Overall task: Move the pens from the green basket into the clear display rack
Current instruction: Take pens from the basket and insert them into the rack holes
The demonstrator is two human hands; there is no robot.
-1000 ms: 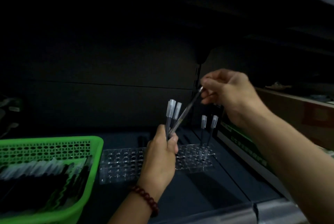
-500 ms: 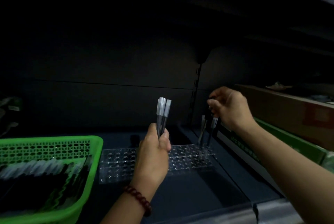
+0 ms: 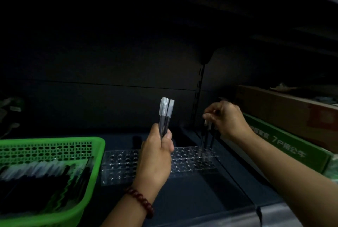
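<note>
Green basket [image 3: 87,146] sits lower left of the frame, loose pens [image 3: 36,170] heaped inside. At centre my left hand [image 3: 155,155] wraps its fist round a bundle of pens [image 3: 165,115], upright over the clear rack [image 3: 124,161]. My right hand [image 3: 226,118] pinches the top of a standing pen [image 3: 206,135] at the rack's right end.

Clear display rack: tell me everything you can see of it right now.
The clear display rack is a flat, transparent, plastic-looking block with rows of round holes, lying level on the dark shelf right of the green basket. Most holes look empty. A few dark pens stand in its far right corner, where the right hand pinches one at its top. The left hand, holding spare pens, hides part of its middle.
</note>
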